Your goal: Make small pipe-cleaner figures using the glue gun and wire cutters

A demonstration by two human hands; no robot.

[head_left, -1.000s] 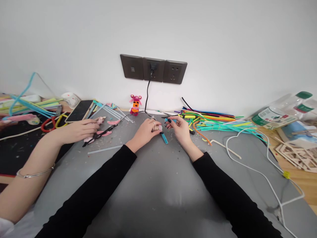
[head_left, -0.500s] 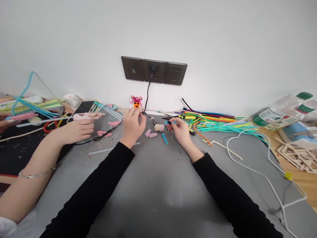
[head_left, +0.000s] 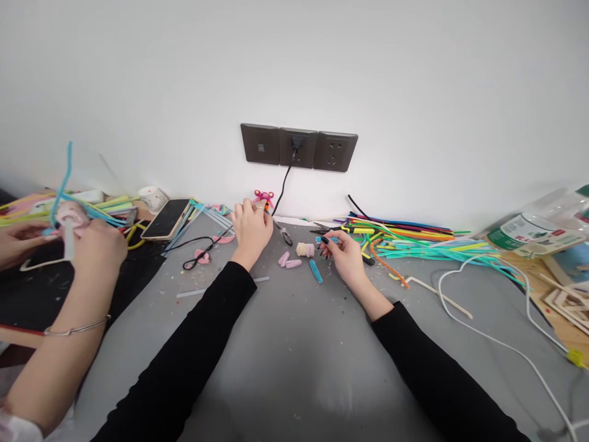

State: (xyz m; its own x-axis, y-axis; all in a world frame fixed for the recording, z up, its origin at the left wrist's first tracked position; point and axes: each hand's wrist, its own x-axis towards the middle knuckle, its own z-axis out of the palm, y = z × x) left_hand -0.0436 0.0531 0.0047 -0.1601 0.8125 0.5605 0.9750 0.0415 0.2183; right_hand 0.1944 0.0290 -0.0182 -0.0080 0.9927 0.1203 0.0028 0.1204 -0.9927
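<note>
My left hand (head_left: 252,234) is at the back of the table, its fingers curled round the orange lower part of a small pink-and-orange pipe cleaner figure (head_left: 264,196). The fingertips are mostly hidden behind the hand. Between the thumb and fingers of my right hand (head_left: 344,255) is a short blue folded pipe cleaner piece (head_left: 327,239). Just left of that hand lies a cream-and-lilac pipe cleaner coil (head_left: 304,249). In front of the coil are two lilac folded pieces (head_left: 291,263) and a blue folded piece (head_left: 316,271).
On the left, a co-worker's hands (head_left: 99,245) hold a pink glue gun (head_left: 72,216). A phone (head_left: 166,219) and paper cup (head_left: 153,199) stand near. Behind my right hand are pliers (head_left: 352,230) and pipe cleaners (head_left: 432,248). A white cable (head_left: 497,344) runs along the right.
My view has shifted, so the scene sits lower and further right. My left hand has shifted slightly left against the figure. The co-worker's hand has lifted the glue gun towards the far left.
</note>
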